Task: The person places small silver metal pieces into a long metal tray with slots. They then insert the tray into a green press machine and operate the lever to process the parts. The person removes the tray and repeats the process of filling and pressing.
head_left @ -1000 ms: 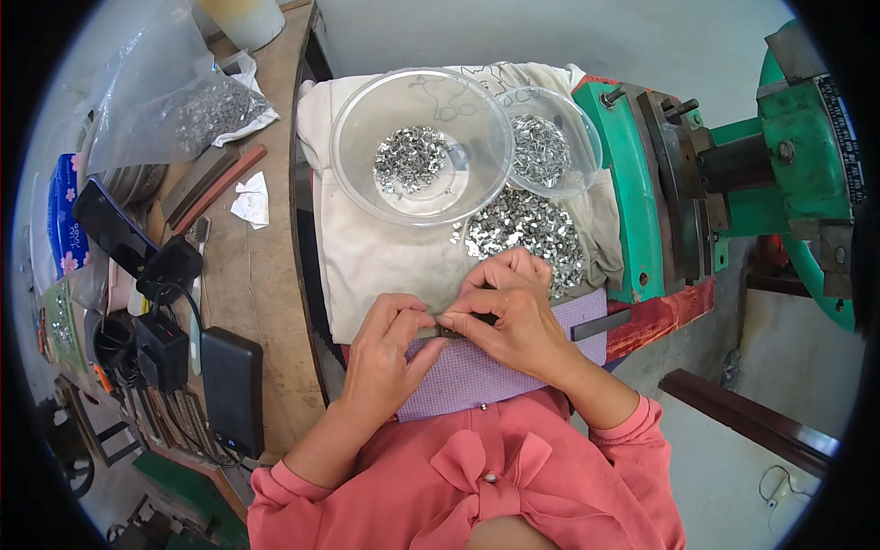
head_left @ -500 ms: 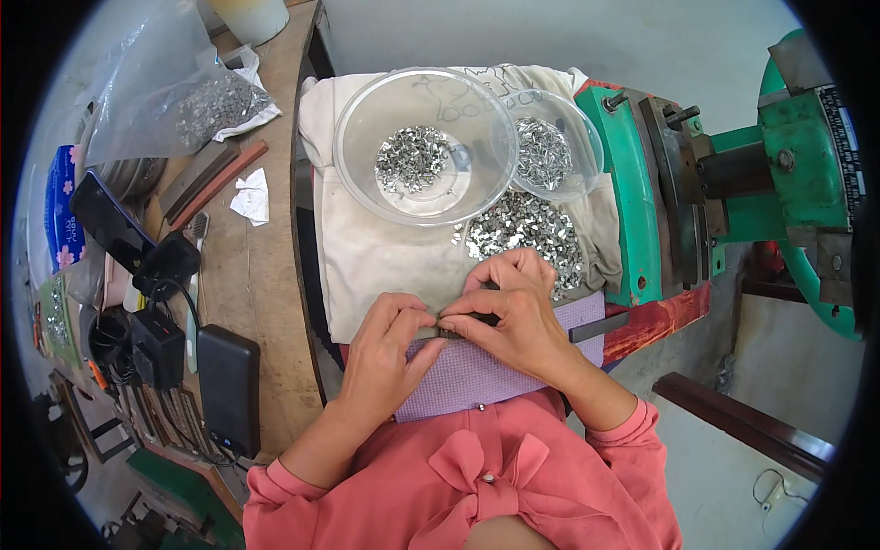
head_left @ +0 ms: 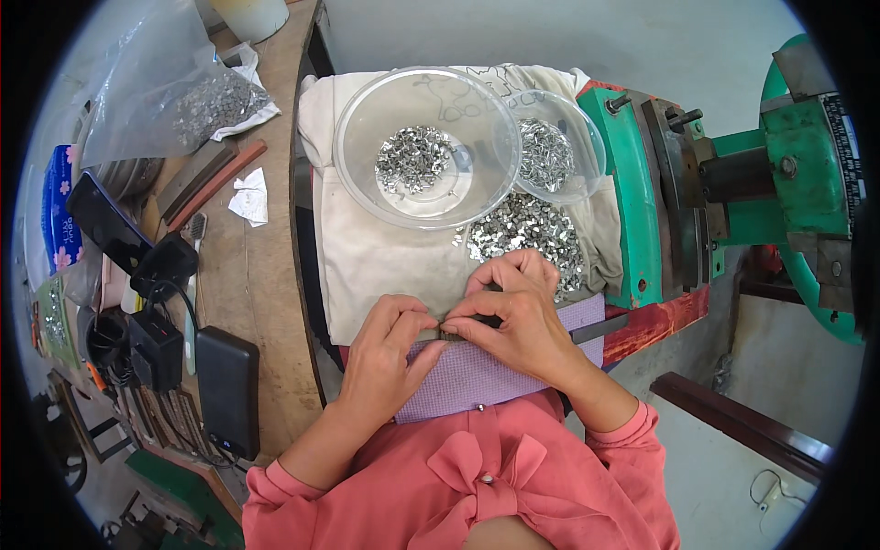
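Over a purple checked cloth (head_left: 431, 394), my two hands meet with fingertips nearly touching. My left hand (head_left: 385, 353) is closed, thumb and forefinger pinching the left part of a dark narrow bar (head_left: 452, 336). My right hand (head_left: 513, 312) is closed on it too, its thumb and forefinger tips pressed beside the left ones. Its other fingers curl above and hide much of the bar. A dark flat strip (head_left: 600, 328) shows beyond my right wrist; whether it is the same piece I cannot tell. Just past my right hand lies a heap of small shiny metal pieces (head_left: 532, 236).
A large clear bowl (head_left: 353, 197) and a smaller clear tub (head_left: 594, 137) hold metal bits on a beige cloth (head_left: 344, 284). A green machine (head_left: 637, 220) stands right. The wooden bench (head_left: 261, 312) at left carries a black power bank (head_left: 229, 390), brush, sharpening stones and plastic bag.
Both hands stay almost in place, still pinching together; the fingertips shift very slightly. The bowls and heap look the same, with only a small shift of the view.
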A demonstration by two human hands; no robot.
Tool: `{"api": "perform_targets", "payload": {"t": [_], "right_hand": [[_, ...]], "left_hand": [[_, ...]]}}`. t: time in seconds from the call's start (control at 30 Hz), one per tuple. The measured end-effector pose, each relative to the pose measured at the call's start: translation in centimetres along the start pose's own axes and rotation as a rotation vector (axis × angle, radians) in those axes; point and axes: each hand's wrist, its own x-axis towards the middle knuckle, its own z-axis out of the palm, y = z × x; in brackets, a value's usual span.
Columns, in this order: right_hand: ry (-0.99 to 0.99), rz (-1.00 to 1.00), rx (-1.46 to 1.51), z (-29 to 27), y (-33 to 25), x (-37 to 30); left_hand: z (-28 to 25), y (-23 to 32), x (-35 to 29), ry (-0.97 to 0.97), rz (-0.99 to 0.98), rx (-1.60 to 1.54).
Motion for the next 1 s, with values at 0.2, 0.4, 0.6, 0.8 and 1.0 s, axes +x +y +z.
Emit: {"api": "perform_targets", "payload": {"t": [0.2,0.4,0.6,0.8,1.0], "right_hand": [[-0.014,0.015,-0.015,0.0,-0.3,0.1],[0.005,-0.004,-0.06,-0.7,0.2,-0.2],[-0.025,0.024,-0.039,-0.7,0.3,-0.3],[-0.016,0.019,-0.067,-1.6,0.7,-0.7],[-0.02,0.041,-0.059,-1.3,0.7,-0.8]], "left_hand": [[0.1,0.0,-0.1,-0.002,-0.013,-0.027],[-0.1,0.1,0.0,0.0,-0.003,-0.008],[0.0,0.0,0.0,0.002,0.002,-0.016],[0.0,0.2,0.0,0.003,0.0,-0.01],[0.0,0.2,0.1,0.001,0.012,0.0]]}}
